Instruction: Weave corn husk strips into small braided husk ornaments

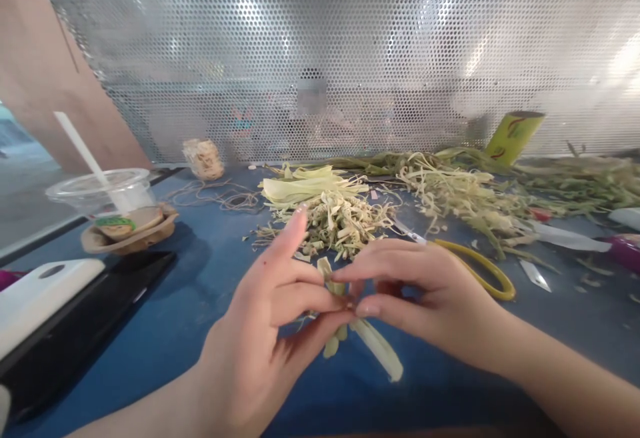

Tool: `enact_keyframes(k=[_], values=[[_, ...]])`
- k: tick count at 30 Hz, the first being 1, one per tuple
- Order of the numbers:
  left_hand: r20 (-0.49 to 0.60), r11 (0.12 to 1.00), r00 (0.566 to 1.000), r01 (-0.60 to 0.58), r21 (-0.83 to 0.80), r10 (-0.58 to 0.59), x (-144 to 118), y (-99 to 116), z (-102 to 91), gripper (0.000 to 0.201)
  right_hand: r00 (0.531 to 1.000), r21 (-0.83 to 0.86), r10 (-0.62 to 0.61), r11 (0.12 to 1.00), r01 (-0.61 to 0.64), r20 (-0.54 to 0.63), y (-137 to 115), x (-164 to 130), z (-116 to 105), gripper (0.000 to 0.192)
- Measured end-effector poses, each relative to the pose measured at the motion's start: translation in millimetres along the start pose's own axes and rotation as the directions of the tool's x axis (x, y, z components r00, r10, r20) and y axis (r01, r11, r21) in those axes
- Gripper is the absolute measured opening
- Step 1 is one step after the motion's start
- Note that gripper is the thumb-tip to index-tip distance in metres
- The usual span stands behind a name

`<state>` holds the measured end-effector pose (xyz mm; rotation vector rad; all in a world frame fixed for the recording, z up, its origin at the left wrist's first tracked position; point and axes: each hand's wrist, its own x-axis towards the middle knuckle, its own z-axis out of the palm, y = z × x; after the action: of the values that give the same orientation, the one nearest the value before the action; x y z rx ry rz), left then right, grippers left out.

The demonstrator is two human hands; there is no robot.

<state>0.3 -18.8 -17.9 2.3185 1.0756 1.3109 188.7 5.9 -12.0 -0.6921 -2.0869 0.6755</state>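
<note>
We are pinching the pale leaf strips (345, 331) between left hand (270, 331) and right hand (425, 298) at lower centre, above the blue counter (190, 305).

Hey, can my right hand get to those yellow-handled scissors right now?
Probably, but not freely: the scissors lie on the blue table just behind the right hand with nothing between, yet that hand and the left hand both pinch the leaf strips.

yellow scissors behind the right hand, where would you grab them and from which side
By the yellow handle loop, coming from above and the right. The loop lies flat and open on the blue table, while the blade end points left toward the heap of leaf strips and sits just behind the right hand, which blocks that side.
</note>
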Motion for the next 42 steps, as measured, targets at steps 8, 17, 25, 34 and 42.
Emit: enact_keyframes(k=[8, 17, 25, 34, 42], values=[[-0.059, 0.954, 0.983, 0.154, -0.259, -0.174, -1, 3, 2.2, 0.082, 0.991, 0.092, -0.120, 0.989, 0.114, 0.061, -4, -2, -6, 0.026], [0.080, 0.897, 0.993, 0.109, -0.429, -0.082, 0, 1, 0.6, 0.083, 0.971, 0.240, -0.179, 0.961, 0.138, 0.160, -5, -3, -7, 0.020], [0.132, 0.861, 0.987, 0.148, -0.486, -0.095, -2, -1, 0.6, 0.094, 0.977, 0.170, -0.162, 0.976, 0.137, 0.141, -10, -4, -8, 0.014], [0.060, 0.938, 0.995, 0.093, -0.333, -0.077, -3, -9, 8.4, 0.096, 0.977, 0.224, 0.118, 0.962, -0.157, 0.176, -6, -6, -6, 0.015], [-0.060, 0.968, 0.980, 0.175, -0.180, -0.188, 0, -14, 5.8, 0.027, 0.926, 0.529, 0.366, 0.770, -0.356, 0.090, 1, 0, 14, 0.012]])
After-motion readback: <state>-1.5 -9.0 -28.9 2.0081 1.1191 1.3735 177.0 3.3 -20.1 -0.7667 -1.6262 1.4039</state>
